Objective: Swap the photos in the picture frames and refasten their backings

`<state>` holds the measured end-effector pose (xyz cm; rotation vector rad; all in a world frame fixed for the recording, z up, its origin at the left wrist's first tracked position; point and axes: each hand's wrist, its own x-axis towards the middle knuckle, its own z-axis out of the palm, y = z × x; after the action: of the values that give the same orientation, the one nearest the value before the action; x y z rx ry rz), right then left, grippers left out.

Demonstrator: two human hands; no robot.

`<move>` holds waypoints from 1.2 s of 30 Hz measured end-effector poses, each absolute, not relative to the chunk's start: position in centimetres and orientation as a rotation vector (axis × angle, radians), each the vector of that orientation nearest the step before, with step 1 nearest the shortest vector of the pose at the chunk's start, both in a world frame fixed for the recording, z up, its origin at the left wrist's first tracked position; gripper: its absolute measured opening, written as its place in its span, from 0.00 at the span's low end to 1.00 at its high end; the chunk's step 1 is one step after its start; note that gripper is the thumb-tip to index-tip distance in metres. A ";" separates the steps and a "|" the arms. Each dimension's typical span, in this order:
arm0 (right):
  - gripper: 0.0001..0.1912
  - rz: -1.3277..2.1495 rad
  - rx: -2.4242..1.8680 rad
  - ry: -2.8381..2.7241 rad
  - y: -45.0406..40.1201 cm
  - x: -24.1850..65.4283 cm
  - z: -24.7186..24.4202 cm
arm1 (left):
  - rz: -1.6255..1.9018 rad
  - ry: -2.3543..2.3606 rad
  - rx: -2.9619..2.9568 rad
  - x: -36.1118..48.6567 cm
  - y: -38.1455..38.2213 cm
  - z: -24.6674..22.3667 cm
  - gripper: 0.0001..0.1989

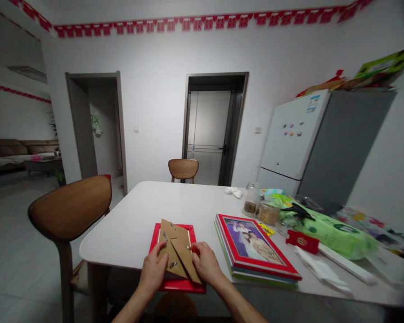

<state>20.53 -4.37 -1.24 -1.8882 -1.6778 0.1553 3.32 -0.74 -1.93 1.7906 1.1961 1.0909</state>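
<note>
A red picture frame (185,285) lies face down at the table's near edge. Over its back sits a brown backing board (171,233), turned at an angle to the frame, with a stand flap and small metal clips. My left hand (154,269) holds the board's left edge, fingers closed on it. On the right side, my right hand (205,261) pinches the board's edge near a metal clip. Just right of my hands is a stack of picture frames (256,244), the top one red with a photo of people against purple.
Glass jars (252,197), a green tissue pack (336,231), a red packet (302,241) and a white strip (346,264) lie along the right of the white table (121,224). Wooden chairs stand at the left (70,208) and far side (183,169).
</note>
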 end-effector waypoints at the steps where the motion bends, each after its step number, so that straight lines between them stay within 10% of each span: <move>1: 0.14 0.151 -1.898 -1.703 -4.0 20.8 -1.0 | 1.072 1.249 1.858 3.3 -0.9 -1.8 0.18; 24: 0.18 0.069 -2.156 -1.660 -2.8 22.0 -1.6 | 1.272 0.952 1.013 -3.1 2.4 -2.4 0.19; 36: 0.26 0.423 -1.938 -1.298 -2.2 24.4 -2.2 | 1.172 1.557 1.701 -10.1 5.2 -2.0 0.17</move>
<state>24.44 -2.16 -2.22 -1.9378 -1.2984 0.4228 -10.14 5.21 -1.97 1.7015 1.5567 1.1724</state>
